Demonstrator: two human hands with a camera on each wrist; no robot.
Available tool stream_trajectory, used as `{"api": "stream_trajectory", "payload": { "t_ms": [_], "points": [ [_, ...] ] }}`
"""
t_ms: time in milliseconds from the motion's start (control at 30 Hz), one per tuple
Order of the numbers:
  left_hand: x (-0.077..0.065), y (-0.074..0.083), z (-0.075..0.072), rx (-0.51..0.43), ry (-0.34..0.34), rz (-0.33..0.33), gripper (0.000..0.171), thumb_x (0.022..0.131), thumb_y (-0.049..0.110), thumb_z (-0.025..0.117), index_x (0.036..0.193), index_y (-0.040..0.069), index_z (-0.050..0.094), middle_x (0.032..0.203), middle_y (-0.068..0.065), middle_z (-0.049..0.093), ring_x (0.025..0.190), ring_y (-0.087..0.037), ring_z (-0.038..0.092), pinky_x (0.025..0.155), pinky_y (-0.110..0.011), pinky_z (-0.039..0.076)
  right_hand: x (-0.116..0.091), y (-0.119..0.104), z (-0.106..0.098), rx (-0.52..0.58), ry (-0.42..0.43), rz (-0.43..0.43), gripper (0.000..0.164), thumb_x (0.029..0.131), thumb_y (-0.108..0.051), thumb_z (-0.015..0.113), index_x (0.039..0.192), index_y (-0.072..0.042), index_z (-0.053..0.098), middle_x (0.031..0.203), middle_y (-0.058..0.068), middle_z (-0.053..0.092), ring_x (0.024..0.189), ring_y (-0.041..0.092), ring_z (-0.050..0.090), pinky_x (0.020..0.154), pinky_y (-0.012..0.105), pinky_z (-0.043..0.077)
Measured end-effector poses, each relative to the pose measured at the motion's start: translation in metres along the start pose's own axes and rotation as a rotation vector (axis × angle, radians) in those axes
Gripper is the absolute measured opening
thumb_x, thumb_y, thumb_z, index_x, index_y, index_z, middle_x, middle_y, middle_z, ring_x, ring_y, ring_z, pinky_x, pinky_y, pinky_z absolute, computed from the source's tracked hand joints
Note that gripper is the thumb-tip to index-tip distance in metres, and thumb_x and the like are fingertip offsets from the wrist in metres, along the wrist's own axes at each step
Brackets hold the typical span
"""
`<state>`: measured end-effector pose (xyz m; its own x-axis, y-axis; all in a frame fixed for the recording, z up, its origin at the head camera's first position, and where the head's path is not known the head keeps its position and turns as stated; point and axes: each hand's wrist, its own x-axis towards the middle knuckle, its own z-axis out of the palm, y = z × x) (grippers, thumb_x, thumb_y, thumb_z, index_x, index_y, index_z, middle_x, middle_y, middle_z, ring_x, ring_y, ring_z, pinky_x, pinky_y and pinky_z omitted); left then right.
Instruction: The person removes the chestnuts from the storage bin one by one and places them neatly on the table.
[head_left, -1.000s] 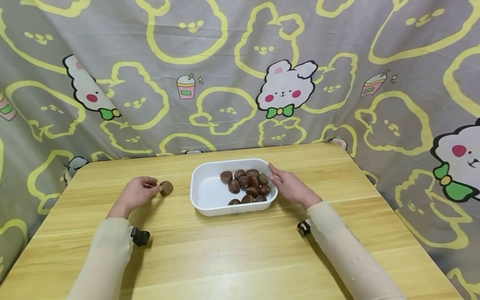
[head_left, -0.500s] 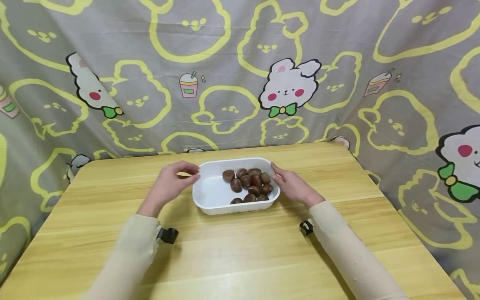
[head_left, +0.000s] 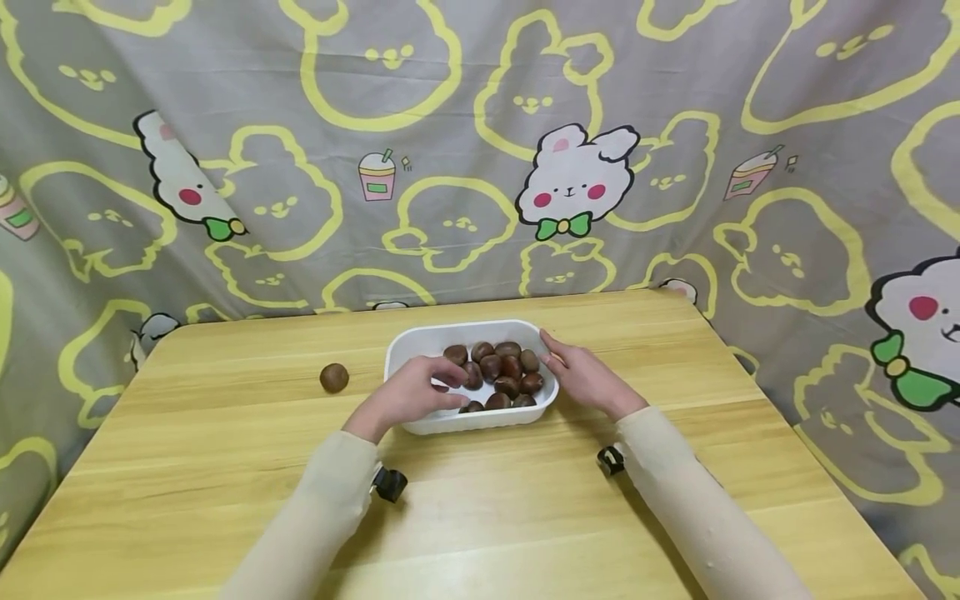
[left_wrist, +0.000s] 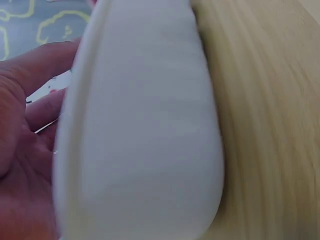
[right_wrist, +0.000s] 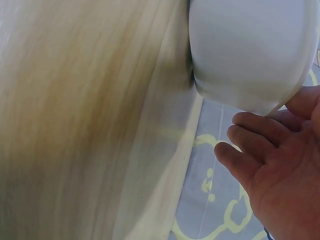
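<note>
A white rectangular tray (head_left: 450, 425) stands on the table, with several brown chestnuts (head_left: 511, 367) gathered mostly toward its right side. My left hand (head_left: 408, 390) reaches over the tray's near left rim, thumb and fingers apart, fingertips close to the leftmost chestnuts. In the left wrist view the tray's outer wall (left_wrist: 145, 110) covers part of that hand (left_wrist: 30, 110). At the right end my right hand (head_left: 588, 375) pinches the tray's rim between thumb and fingers; the right wrist view shows its other fingers (right_wrist: 240, 160) spread outside the wall. One single chestnut (head_left: 334, 378) lies left of the tray.
The wooden table (head_left: 480, 517) extends around the tray, its back edge just behind it. A grey curtain (head_left: 457, 100) with yellow cartoon outlines hangs behind and along both sides. Each sleeve has a small black wrist camera (head_left: 390, 483) at its cuff.
My left hand has let go of the single chestnut, leaving it on the table, and moved right into the tray. My right hand has stayed at the tray's right end.
</note>
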<state>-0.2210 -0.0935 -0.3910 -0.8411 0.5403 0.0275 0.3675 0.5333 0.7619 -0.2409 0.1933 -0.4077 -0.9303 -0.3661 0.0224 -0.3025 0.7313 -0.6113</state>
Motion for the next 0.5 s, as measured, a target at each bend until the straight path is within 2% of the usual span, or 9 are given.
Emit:
{"api": "stream_trajectory", "payload": {
  "t_ms": [133,500],
  "points": [
    [0.008,0.0,0.008,0.029,-0.049,-0.024,0.034,0.075,0.022,0.073,0.103,0.004,0.064,0.095,-0.007,0.064,0.088,-0.018,0.059,0.077,-0.031,0.046,0.001,0.002,0.0,0.004,0.002,0.002,0.049,0.097,-0.029,0.038,0.142,-0.016,0.021,0.138,0.012,0.032,0.122,0.027,0.035,0.1,0.042,0.028],
    [0.022,-0.008,0.016,0.059,-0.157,-0.008,0.02,0.073,0.013,0.074,0.089,0.005,0.067,0.078,-0.001,0.064,0.073,-0.012,0.06,0.07,-0.024,0.047,0.0,0.001,0.0,0.014,0.021,-0.025,0.049,0.097,-0.025,0.039,0.141,-0.009,0.025,0.136,0.014,0.035,0.121,0.027,0.037,0.099,0.042,0.03]
  ]
}}
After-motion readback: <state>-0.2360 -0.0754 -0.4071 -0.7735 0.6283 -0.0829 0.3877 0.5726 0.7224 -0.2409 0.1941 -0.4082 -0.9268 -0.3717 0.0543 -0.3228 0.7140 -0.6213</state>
